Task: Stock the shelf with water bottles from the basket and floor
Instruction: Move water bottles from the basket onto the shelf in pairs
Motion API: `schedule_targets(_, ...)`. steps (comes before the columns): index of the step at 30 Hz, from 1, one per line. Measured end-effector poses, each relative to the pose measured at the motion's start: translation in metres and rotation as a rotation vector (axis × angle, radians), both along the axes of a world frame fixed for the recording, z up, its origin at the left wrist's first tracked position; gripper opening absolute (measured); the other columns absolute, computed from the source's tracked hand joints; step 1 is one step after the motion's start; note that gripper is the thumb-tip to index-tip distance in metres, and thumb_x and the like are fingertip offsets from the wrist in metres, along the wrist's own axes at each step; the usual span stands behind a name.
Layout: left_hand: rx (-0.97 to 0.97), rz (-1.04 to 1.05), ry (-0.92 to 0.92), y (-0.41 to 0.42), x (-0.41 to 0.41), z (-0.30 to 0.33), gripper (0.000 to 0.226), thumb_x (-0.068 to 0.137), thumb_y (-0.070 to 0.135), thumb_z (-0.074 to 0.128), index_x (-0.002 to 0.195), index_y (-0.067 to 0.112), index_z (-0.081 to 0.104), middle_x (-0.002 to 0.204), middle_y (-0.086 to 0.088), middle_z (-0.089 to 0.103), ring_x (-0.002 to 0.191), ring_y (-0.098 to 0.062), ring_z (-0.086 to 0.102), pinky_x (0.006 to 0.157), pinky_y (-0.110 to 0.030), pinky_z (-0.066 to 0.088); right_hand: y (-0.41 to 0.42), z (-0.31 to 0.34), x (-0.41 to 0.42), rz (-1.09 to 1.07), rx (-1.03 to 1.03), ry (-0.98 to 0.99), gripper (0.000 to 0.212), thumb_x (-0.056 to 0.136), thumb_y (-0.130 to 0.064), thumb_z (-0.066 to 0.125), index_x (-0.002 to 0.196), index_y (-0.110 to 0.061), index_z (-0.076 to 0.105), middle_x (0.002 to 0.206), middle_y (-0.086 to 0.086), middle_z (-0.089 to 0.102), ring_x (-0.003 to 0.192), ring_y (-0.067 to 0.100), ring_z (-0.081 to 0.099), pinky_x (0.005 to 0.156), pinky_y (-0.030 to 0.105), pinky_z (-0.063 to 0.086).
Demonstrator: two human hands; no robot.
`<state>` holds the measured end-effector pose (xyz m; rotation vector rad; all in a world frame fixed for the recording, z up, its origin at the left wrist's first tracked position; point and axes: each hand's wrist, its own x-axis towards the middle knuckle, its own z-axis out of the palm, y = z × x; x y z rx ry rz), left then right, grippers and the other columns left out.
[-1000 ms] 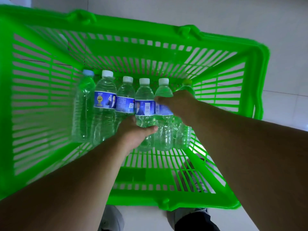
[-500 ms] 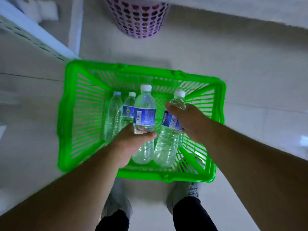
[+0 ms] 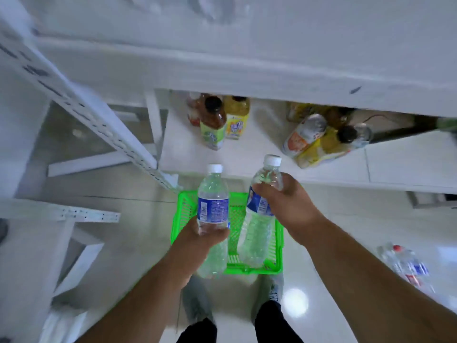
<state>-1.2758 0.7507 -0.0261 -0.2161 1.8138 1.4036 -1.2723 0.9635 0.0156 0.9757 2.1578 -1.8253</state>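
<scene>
My left hand [image 3: 206, 237] grips a clear water bottle [image 3: 212, 201] with a blue label and white cap, held upright by its lower half. A second bottle [image 3: 258, 224] of the same kind leans slightly in my right hand [image 3: 288, 206], which holds it near the shoulder. Both bottles hang above the green plastic basket [image 3: 278, 253] on the floor far below, whose inside is mostly hidden behind them. The white shelf [image 3: 247, 68] stretches across the top of the view, with a lower white shelf board [image 3: 247, 154] just beyond the bottles.
Tea and juice bottles [image 3: 215, 125] and a cluster of yellow and orange drink bottles [image 3: 319, 139] stand on the lower board. More water bottles [image 3: 408, 264] lie on the floor at right. A perforated white rack upright [image 3: 99, 120] slants at left. My shoes [image 3: 195, 300] stand behind the basket.
Both hands lifted one bottle each out of the basket and rose well above it. The view pulled back and up, bringing the shelves into sight.
</scene>
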Motion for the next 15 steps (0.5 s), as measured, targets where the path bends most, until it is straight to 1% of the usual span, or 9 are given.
schedule_targets(2,0.014,0.000,0.023,-0.008,0.001,0.058,0.047,0.065,0.043,0.073,0.106,0.019,0.068,0.097,-0.003,0.075,0.095,-0.021,0.068,0.098,-0.047,0.050,0.000,0.066,0.007,0.004,0.023,0.085,0.014,0.083,-0.022,0.071,0.091,-0.011,0.069,0.088,0.014,0.073,0.075,0.018,0.069,0.069,0.036,0.054)
schedule_targets(3,0.020,0.002,0.040,-0.011,0.002,0.086,0.047,0.065,0.043,0.073,0.106,0.019,0.067,0.097,-0.003,0.074,0.097,-0.023,0.068,0.099,-0.049,0.049,-0.002,0.097,0.012,0.002,0.033,0.118,0.012,0.086,-0.020,0.071,0.095,-0.013,0.070,0.089,0.009,0.074,0.076,0.014,0.069,0.067,0.030,0.054)
schedule_targets(5,0.034,-0.005,0.087,-0.018,0.005,0.138,0.044,0.067,0.042,0.073,0.105,0.022,0.067,0.097,-0.001,0.074,0.096,-0.019,0.068,0.099,-0.050,0.049,-0.006,0.154,0.022,0.011,0.063,0.179,0.019,0.087,-0.020,0.072,0.105,-0.016,0.069,0.092,0.000,0.075,0.081,0.009,0.070,0.067,0.020,0.052)
schedule_targets(7,0.040,-0.027,0.141,-0.022,0.010,0.185,0.043,0.066,0.044,0.073,0.105,0.028,0.067,0.099,0.004,0.075,0.096,-0.013,0.069,0.098,-0.046,0.050,-0.010,0.205,0.031,0.030,0.136,0.226,0.024,0.086,-0.024,0.074,0.109,-0.019,0.068,0.094,-0.004,0.075,0.083,0.007,0.070,0.067,0.016,0.051)
schedule_targets(9,0.048,-0.063,0.205,-0.024,0.014,0.227,0.043,0.065,0.044,0.076,0.105,0.033,0.067,0.101,0.007,0.075,0.097,-0.010,0.069,0.098,-0.043,0.050,-0.013,0.247,0.041,0.044,0.196,0.254,0.019,0.085,-0.029,0.075,0.102,-0.022,0.071,0.091,-0.005,0.076,0.084,0.009,0.071,0.073,0.026,0.055)
schedule_targets(10,0.051,-0.083,0.240,-0.025,0.015,0.246,0.043,0.065,0.043,0.078,0.105,0.034,0.067,0.102,0.008,0.075,0.097,-0.009,0.070,0.097,-0.042,0.051,-0.013,0.266,0.046,0.055,0.218,0.271,0.016,0.085,-0.031,0.075,0.097,-0.022,0.071,0.090,-0.005,0.076,0.084,0.011,0.072,0.076,0.033,0.057)
schedule_targets(11,0.051,-0.094,0.274,-0.024,0.016,0.263,0.043,0.065,0.041,0.079,0.106,0.033,0.067,0.103,0.008,0.075,0.097,-0.009,0.070,0.097,-0.041,0.051,-0.013,0.283,0.050,0.062,0.241,0.288,0.014,0.085,-0.032,0.074,0.094,-0.022,0.071,0.088,-0.005,0.076,0.082,0.012,0.072,0.078,0.037,0.057)
schedule_targets(13,0.044,-0.087,0.347,-0.020,0.019,0.293,0.043,0.069,0.033,0.083,0.109,0.029,0.068,0.103,0.008,0.076,0.097,-0.010,0.070,0.095,-0.039,0.052,-0.009,0.314,0.058,0.066,0.290,0.329,0.013,0.084,-0.034,0.074,0.089,-0.022,0.071,0.084,-0.006,0.075,0.079,0.010,0.071,0.078,0.037,0.057)
schedule_targets(15,0.057,-0.065,0.410,-0.013,0.023,0.317,0.039,0.073,0.023,0.084,0.109,0.025,0.069,0.101,0.009,0.076,0.095,-0.009,0.071,0.089,-0.032,0.053,-0.003,0.340,0.065,0.067,0.315,0.387,0.011,0.084,-0.034,0.073,0.085,-0.023,0.070,0.081,-0.005,0.075,0.078,0.013,0.071,0.077,0.038,0.057)
